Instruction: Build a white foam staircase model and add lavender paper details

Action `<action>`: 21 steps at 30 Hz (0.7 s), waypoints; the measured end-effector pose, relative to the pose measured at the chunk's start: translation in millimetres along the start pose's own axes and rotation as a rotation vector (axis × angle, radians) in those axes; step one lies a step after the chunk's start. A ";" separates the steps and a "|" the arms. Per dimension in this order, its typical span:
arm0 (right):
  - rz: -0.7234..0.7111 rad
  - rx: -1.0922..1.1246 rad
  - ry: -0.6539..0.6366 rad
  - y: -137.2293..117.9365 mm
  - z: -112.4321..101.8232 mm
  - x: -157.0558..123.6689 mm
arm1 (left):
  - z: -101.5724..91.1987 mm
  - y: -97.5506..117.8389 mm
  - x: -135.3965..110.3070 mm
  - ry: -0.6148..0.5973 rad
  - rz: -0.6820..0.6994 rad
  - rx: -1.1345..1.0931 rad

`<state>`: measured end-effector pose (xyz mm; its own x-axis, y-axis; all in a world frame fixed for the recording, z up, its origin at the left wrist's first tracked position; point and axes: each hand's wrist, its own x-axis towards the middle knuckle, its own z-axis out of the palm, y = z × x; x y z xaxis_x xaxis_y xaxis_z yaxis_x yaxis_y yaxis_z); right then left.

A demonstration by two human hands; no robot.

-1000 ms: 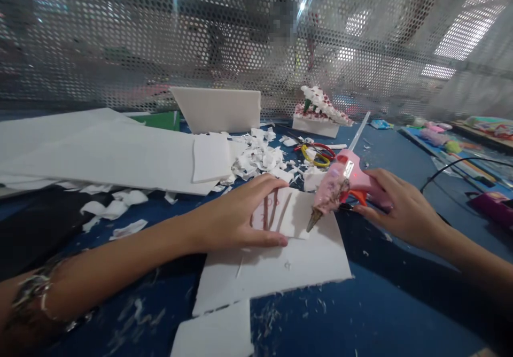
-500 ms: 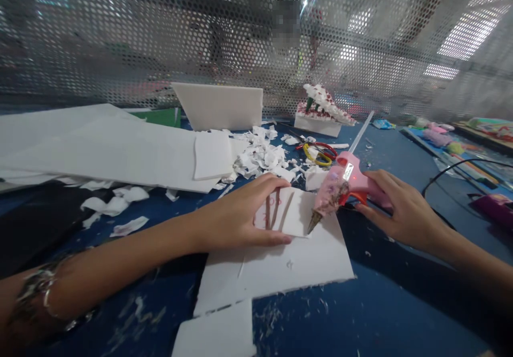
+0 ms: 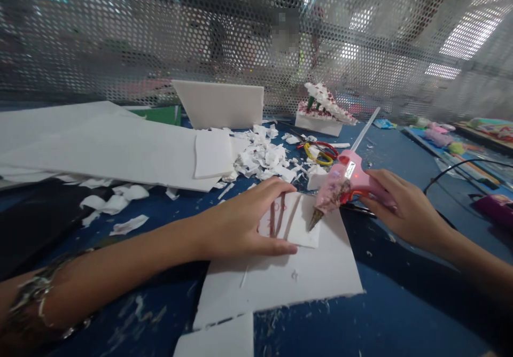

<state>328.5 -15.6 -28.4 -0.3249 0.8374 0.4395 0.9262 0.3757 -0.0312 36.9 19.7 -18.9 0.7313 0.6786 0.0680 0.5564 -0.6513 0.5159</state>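
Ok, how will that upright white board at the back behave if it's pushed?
The white board appears to stand on a narrow edge, so it may tip easily. Its flat, unsagging face suggests it's fairly stiff. Its foam-like look hints it's light for its size.

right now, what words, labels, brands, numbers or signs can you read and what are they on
None reads clearly.
Pink glue gun: pale label, too small and blurred to read.
White piece in the left hand: red marks, too blurred to read.
Blue packet: any print too small to tell.
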 end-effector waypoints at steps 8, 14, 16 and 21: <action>-0.004 -0.008 0.023 3.1 -2.7 -0.5 | -3.0 -0.3 1.0 0.024 -0.021 -0.016; -0.015 0.010 0.010 0.4 -2.3 -0.7 | -2.0 -1.1 0.5 0.020 -0.026 -0.019; -0.007 0.010 0.020 1.2 -2.4 -0.6 | -1.2 -1.8 0.5 0.022 -0.019 -0.020; 0.039 -0.001 0.035 6.1 -2.7 1.8 | -0.6 -2.7 0.8 0.033 -0.016 -0.026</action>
<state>334.1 -12.9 -25.4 -0.2821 0.8370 0.4688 0.9381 0.3431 -0.0482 35.8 22.1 -19.7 0.7086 0.7001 0.0879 0.5572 -0.6317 0.5389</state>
